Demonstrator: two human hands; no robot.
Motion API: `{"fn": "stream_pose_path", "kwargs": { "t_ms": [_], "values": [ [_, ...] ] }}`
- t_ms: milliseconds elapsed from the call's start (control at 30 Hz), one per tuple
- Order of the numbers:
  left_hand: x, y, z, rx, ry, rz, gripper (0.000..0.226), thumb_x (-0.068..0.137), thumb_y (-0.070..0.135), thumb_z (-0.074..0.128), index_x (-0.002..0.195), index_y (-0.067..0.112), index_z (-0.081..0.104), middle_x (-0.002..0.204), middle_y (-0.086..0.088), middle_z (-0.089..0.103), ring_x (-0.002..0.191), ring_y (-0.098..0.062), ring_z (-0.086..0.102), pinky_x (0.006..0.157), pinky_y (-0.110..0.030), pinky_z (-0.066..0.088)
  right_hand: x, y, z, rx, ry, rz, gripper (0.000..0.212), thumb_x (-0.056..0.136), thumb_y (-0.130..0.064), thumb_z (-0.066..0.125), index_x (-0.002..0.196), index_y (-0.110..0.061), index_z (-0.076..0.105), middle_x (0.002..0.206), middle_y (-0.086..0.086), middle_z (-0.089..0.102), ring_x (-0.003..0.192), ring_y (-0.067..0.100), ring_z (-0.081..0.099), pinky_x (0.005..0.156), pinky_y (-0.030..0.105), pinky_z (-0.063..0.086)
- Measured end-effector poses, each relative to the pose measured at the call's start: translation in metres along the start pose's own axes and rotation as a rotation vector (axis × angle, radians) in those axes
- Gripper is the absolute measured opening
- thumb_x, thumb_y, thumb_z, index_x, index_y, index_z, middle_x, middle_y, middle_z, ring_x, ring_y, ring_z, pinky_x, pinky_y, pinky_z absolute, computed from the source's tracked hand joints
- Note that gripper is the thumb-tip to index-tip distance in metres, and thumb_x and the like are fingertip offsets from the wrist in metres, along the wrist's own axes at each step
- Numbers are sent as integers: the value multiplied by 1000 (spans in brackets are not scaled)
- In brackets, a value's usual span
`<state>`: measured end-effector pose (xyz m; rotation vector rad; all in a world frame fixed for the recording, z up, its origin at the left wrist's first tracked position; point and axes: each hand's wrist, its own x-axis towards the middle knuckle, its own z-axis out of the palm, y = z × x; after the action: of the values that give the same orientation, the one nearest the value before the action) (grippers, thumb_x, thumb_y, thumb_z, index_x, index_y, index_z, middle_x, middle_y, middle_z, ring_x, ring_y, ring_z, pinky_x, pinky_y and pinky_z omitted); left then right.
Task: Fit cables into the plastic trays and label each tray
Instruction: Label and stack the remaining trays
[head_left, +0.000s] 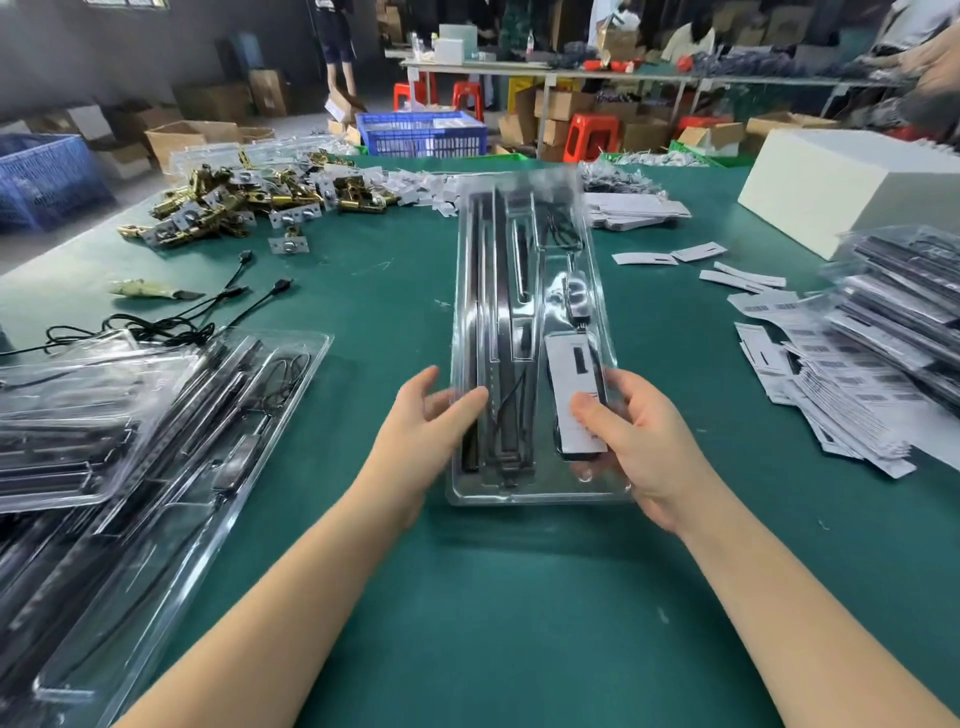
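A long clear plastic tray (597, 291) lies lengthwise on the green table in front of me, with black strips and a black cable (506, 410) seated in its channels. A white label (574, 395) with a black mark sits on its right compartment. My left hand (421, 447) holds the tray's near left edge, thumb on top. My right hand (644, 447) grips the near right edge, its thumb pressing on the label.
Filled trays (130, 447) are stacked at the left, loose black cables (171, 322) behind them. More trays (904, 301) and a heap of barcode labels (831, 384) lie at the right. Brass hardware (234, 202) is piled at the far left, a white box (841, 182) at the far right.
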<state>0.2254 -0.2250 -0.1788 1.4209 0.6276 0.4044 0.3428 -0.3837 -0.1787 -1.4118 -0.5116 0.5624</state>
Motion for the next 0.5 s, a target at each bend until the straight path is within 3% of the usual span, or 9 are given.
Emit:
{"fn": "stream_pose_path", "kwargs": {
  "t_ms": [67,133,300,500],
  "values": [
    [-1,1,3,-209,-106,-94,27,93,24,62,116,10,59,103,-7,71,83,-17,70,69,-31,57,-2,-2,6,1,-41,-28,25,96,-10,58,119,-19,57,86,0,74,66,16,68,43,27,49],
    [-4,4,4,-284,-118,-134,19,87,17,67,104,9,63,92,-10,74,74,-21,71,60,-33,57,-5,-2,9,-11,-73,-53,24,95,-10,58,116,-21,58,85,1,74,65,17,67,43,26,48],
    [-9,11,-1,-307,-207,-207,45,59,9,79,103,6,67,92,-17,74,73,-26,72,61,-38,58,-7,-1,7,-29,-148,-41,27,95,-12,59,121,-20,57,87,1,74,66,15,68,43,26,49],
    [-10,7,4,-247,-92,-117,53,63,2,83,111,4,63,96,-17,74,82,-31,73,67,-42,59,-6,-2,8,-92,-169,-26,26,95,-14,59,118,-27,57,91,1,74,68,15,69,45,27,50]
  ]
}}
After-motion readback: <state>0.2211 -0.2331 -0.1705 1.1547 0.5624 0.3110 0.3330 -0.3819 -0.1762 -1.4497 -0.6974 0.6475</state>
